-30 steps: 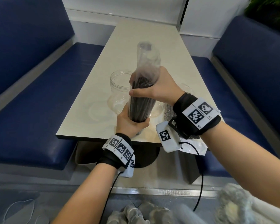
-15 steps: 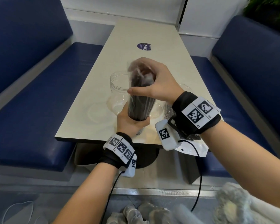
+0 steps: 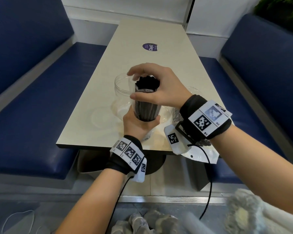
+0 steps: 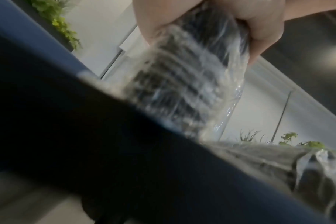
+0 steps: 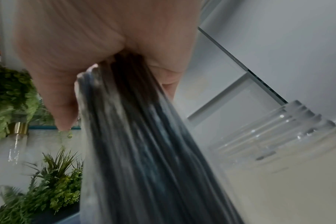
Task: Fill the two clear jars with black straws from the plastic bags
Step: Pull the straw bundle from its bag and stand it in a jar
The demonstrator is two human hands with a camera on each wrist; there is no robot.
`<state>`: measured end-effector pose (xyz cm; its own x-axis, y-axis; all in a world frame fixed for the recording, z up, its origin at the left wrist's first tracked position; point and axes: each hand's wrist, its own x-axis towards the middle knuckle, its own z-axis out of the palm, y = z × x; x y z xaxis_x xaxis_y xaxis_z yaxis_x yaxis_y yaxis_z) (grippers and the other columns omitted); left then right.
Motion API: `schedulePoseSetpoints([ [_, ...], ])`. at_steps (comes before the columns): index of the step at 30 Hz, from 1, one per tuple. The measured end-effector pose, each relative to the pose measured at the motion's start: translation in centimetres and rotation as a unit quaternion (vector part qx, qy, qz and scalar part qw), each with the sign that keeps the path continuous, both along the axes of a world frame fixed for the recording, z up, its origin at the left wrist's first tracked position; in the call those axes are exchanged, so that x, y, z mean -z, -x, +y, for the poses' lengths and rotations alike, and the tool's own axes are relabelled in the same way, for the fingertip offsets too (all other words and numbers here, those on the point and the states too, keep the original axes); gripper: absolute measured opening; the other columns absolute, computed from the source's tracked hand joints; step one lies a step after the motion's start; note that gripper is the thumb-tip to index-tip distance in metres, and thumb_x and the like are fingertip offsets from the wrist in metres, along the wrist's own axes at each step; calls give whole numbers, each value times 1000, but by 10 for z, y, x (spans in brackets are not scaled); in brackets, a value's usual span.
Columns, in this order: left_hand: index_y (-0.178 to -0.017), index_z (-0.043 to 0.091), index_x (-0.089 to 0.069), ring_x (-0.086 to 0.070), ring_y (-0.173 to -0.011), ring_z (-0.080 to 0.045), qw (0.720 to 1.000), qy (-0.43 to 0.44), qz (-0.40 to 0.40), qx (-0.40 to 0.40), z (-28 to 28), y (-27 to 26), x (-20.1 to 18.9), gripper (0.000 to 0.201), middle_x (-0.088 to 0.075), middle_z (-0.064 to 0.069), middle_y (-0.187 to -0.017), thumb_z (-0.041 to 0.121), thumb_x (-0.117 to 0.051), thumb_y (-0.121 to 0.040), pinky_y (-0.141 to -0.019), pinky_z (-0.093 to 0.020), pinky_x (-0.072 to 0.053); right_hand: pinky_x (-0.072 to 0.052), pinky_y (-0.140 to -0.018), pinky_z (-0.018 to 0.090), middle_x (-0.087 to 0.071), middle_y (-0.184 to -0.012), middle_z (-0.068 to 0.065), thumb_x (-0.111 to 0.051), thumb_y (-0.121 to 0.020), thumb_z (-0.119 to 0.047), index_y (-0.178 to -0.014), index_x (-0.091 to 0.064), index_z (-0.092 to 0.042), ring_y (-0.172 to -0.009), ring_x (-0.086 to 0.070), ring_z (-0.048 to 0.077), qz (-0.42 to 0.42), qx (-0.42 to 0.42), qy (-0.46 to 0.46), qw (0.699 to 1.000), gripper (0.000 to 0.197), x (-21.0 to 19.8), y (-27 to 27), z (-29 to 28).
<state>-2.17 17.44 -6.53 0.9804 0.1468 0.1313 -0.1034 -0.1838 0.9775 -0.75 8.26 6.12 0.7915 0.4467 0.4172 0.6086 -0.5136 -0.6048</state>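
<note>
A clear plastic bag of black straws (image 3: 146,109) stands upright over the near end of the table. My left hand (image 3: 138,128) grips its bottom from below. My right hand (image 3: 159,89) curls round its upper part, thumb in front and fingers arched over the top. The bare black straw tips (image 3: 147,81) stick out above the pushed-down plastic. One clear jar (image 3: 120,83) stands open just behind the bag on the left. A second clear jar (image 3: 192,89) is mostly hidden behind my right hand. The right wrist view shows the straws (image 5: 144,151) beside a jar's threaded rim (image 5: 290,130).
Another bag of straws (image 3: 176,115) lies under my right wrist, and a flat empty bag (image 3: 201,155) hangs over the table's near edge (image 3: 108,146). A round purple sticker (image 3: 150,47) marks the far tabletop. Blue bench seats (image 3: 41,107) flank the table.
The bag's tall empty top, which stood above my right hand, has been pushed down. My right hand rose over it, and the straw tips now show bare. The left hand has stayed put.
</note>
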Motion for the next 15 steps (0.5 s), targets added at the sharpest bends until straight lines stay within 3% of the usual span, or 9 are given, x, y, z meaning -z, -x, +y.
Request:
schedulePoseSetpoints([
  [2,-101,17,-53,-59,-71,5,1000,-5,18,7,1,2,13,48,-56,14,-78,14,-83,-64,-56,1,-42,-47,-89,28,-65,-99,2,-71,-74,-33,-107,-64,-19,-94,-60,13,-22,-8,19,1000,37,0,1,0],
  [4,-98,14,-52,-61,-66,9,999,-6,32,9,2,5,22,48,-56,13,-76,14,-84,-63,-52,0,-42,-48,-85,32,-62,-94,-2,-65,-79,-33,-100,-68,-19,-89,-59,13,-33,0,30,999,26,2,1,-1],
  [5,-99,14,-50,-62,-74,2,1000,-5,30,4,2,6,25,53,-58,11,-80,16,-86,-60,-58,-3,-46,-49,-83,34,-60,-91,-4,-63,-81,-31,-96,-69,-17,-86,-58,13,-38,7,35,999,21,3,1,0],
  [7,-100,22,-43,-60,-90,-14,1000,-3,10,-6,2,7,29,65,-60,0,-96,26,-86,-51,-76,-24,-54,-49,-79,39,-58,-88,-1,-59,-81,-24,-90,-69,-14,-82,-57,15,-47,17,47,998,16,4,0,1],
  [9,-101,31,-41,-58,-99,-20,999,-25,-17,-12,3,7,28,68,-57,-11,-111,32,-85,-49,-87,-38,-53,-49,-77,41,-60,-86,1,-56,-79,-18,-87,-67,-11,-80,-56,18,-55,23,59,996,15,4,0,3],
  [10,-110,29,-42,-57,-105,-18,999,-31,-24,-4,4,9,27,74,-55,-9,-118,29,-87,-51,-91,-36,-51,-49,-76,42,-60,-85,1,-55,-79,-16,-86,-66,-10,-79,-55,17,-59,24,63,996,14,4,0,4],
  [12,-133,19,-35,-52,-109,-7,1000,-11,-17,22,6,10,24,94,-53,2,-123,22,-89,-56,-91,-16,-46,-49,-74,41,-61,-84,2,-54,-79,-15,-85,-65,-8,-78,-54,17,-66,26,66,995,14,4,0,5],
  [13,-134,18,-35,-52,-104,-2,999,7,-14,33,7,12,22,94,-53,8,-118,24,-89,-57,-86,-8,-44,-48,-73,40,-62,-84,3,-54,-79,-15,-85,-64,-8,-78,-54,17,-68,27,69,995,14,4,-1,6],
  [15,-117,22,-45,-54,-93,1,999,31,-32,32,10,13,17,79,-55,9,-105,41,-87,-53,-81,-12,-49,-46,-72,37,-59,-82,0,-53,-79,-17,-85,-63,-8,-77,-52,15,-70,30,71,995,15,5,-1,7],
])
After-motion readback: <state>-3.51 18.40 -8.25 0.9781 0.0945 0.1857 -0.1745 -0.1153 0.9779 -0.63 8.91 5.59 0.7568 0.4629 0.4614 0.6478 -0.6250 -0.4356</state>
